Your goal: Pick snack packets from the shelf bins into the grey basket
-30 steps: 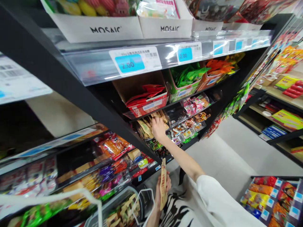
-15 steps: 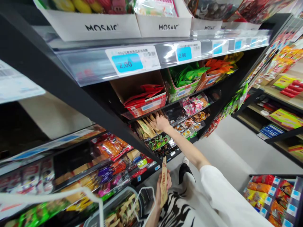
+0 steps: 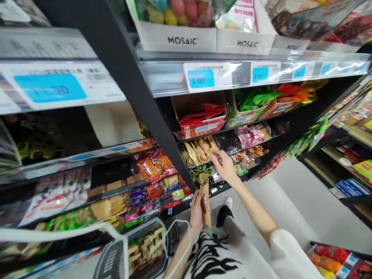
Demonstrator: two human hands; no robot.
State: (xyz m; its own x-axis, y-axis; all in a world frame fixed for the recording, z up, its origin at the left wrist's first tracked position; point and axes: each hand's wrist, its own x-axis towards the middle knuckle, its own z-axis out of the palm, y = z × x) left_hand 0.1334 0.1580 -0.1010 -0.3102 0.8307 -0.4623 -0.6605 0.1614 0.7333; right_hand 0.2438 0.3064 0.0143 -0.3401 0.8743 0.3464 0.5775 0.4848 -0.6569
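Observation:
My left hand is closed around a few tan paper snack packets, held upright in front of the lower shelves. My right hand hovers just in front of a clear shelf bin, above and to the right of those packets. Its fingers are loosely curled with a gap by the thumb, and nothing shows in them. Several similar tan packets stand in the bin, just left of my right fingertips. Below my left forearm, a grey plastic crate holds many more small tan-and-green packets.
Above the bin sits a red box of packets beside a green box. A clear shelf edge with price tags juts out overhead. A black upright post divides the shelving. White curved bars cross the lower left.
My right hand has drawn back out of the bin towards my left hand. My left hand keeps its packets, raised slightly. The view has shifted left.

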